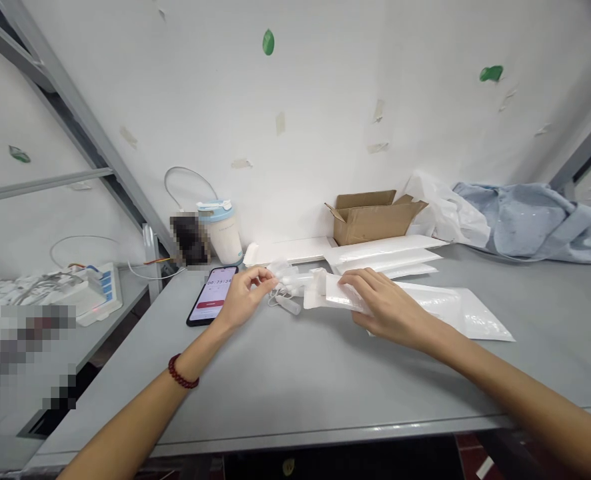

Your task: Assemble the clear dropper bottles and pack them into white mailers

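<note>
My left hand pinches a small clear plastic piece with thin white tubing just above the grey table. A red bead bracelet is on that wrist. My right hand lies on a flat white plastic pouch, with fingers gripping its left end near the tubing. A small clear tube rests on the table between the hands.
A phone with a lit timer screen lies left of my left hand. Behind are a white-and-blue jug, an open cardboard box, stacked white pouches, a white bag and blue cloth. A power strip sits at left.
</note>
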Tool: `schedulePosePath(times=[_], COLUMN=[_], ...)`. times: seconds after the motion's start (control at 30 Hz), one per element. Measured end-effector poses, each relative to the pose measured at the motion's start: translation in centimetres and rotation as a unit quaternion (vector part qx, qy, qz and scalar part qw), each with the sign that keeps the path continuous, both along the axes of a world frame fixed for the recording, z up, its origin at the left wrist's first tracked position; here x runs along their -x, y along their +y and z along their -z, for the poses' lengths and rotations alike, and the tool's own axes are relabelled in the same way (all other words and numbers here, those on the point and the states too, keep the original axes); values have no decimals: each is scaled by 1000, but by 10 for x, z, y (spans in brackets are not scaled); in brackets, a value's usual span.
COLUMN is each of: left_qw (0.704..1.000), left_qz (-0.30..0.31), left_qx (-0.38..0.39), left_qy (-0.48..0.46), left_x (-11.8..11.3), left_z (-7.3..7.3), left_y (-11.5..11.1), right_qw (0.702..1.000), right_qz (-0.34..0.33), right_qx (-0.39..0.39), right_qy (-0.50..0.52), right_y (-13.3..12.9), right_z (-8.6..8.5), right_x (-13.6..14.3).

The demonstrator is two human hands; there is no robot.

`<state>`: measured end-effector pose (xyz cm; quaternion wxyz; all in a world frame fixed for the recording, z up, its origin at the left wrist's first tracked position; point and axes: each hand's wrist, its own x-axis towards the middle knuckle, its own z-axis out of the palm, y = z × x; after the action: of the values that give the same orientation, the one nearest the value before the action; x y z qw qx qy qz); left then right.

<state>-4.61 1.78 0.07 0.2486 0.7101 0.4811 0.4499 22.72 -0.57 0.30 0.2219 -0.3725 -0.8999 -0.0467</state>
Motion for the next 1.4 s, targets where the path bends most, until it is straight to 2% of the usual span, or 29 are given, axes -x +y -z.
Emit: schedulePosePath(times=[0.17,0.33,0.5,0.6,0.67,0.77,0.87,0.97,1.1,1.4], left_qw=[996,993,985,975,978,982,977,970,963,959], left_qz=[60,91,89,82,50,-30,-74,-55,-17,-40], left_qx=[0,-12,-90,-140,-148,-136,-83,-48,-45,-33], left_qy=[63,68,119,151,135,124,183,232,264,278], left_x=[-12,-23,-34,-35,-30,-15,3,12,9,-4], left_z=[0,5,16,14,10,6,11,20,26,27], left_y=[-9,-17,-28,-31,-27,-12,6,16,15,9], right_qw=[1000,997,995,995,996,998,998,997,997,998], right_qz=[-25,-64,-95,-95,-79,-42,-9,7,4,-5], right_qx=[0,-3,-4,-4,-6,-20,-38,-48,-51,-37], right_qy=[8,32,28,36,43,52,58,62,65,47], right_y=[-3,-9,-13,-13,-11,-5,1,5,3,0], right_z=[2,5,8,7,5,1,0,-1,-2,0], right_x=[3,8,12,12,9,4,-1,-4,-3,-1])
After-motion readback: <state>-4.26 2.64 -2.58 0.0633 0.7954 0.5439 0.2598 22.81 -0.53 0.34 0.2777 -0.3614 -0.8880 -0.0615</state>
